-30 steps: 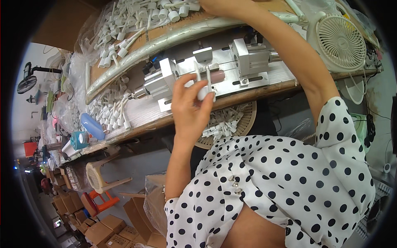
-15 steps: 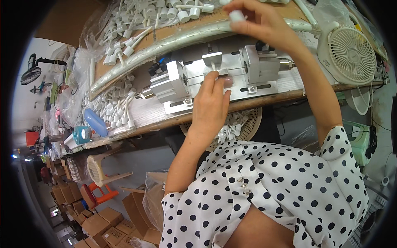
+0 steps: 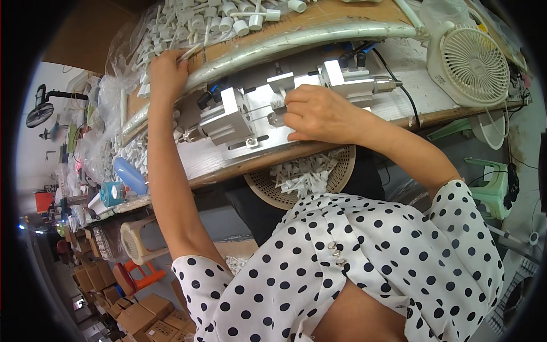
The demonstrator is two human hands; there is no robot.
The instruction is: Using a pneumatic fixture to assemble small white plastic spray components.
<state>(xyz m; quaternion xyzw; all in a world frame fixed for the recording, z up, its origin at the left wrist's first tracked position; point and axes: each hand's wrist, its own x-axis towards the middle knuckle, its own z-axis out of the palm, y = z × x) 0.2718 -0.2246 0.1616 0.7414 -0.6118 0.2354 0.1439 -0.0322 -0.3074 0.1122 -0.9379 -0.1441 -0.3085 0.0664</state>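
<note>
My left hand [image 3: 167, 71] is stretched forward to the pile of white capped sticks [image 3: 213, 23], its fingers curled closed beside a thin white stem [image 3: 191, 51]. Whatever those fingers hold is hidden from here. My right hand [image 3: 319, 114] is closed over the middle of a metal clamping fixture [image 3: 231, 122], its fingertips beside a small clear round piece [image 3: 275, 119]. The hand covers anything it grips there. Above its fingers stands a small upright metal plate [image 3: 280, 82]. Thin rods run from the fixture's left block toward the hand.
A round beige basket [image 3: 268, 194] of white pieces sits below the table edge. A white fan [image 3: 470, 65] stands at the right. A plastic-wrapped rim [image 3: 296, 39] curves behind the fixture. A blue scoop-like piece [image 3: 130, 175] lies at the left.
My left hand has left the fixture and moved forward-left to the pile. My right hand, which held a white cap at the back, has come down to the fixture's middle.
</note>
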